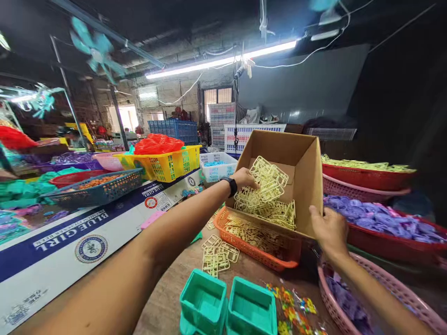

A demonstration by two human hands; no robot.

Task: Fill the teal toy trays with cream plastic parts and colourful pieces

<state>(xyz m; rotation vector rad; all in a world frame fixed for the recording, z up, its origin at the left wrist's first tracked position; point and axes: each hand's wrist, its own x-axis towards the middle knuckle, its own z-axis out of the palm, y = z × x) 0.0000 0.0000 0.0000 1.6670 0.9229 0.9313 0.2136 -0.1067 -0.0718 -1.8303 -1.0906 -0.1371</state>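
Observation:
A cardboard box [307,186] is tilted toward me above an orange basket [240,239]. Inside the box lie pale yellow plastic sprue frames [258,209]. My left hand [246,179], with a dark wristband, reaches in over the box's left side and grips a bunch of these frames; its fingertips are partly hidden. My right hand [330,228] clasps the box's near right edge, thumb on the inner side. More yellow frames fill the orange basket below. A few loose frames [218,256] lie on the table left of the basket.
Two green open bins [253,302] stand in front, beside small colourful pieces [293,307]. At right are a pink basket [324,279] and red basins [366,237] with purple parts. A printed cardboard barrier [122,228] runs along the left; yellow [164,163] and white baskets [218,170] stand behind.

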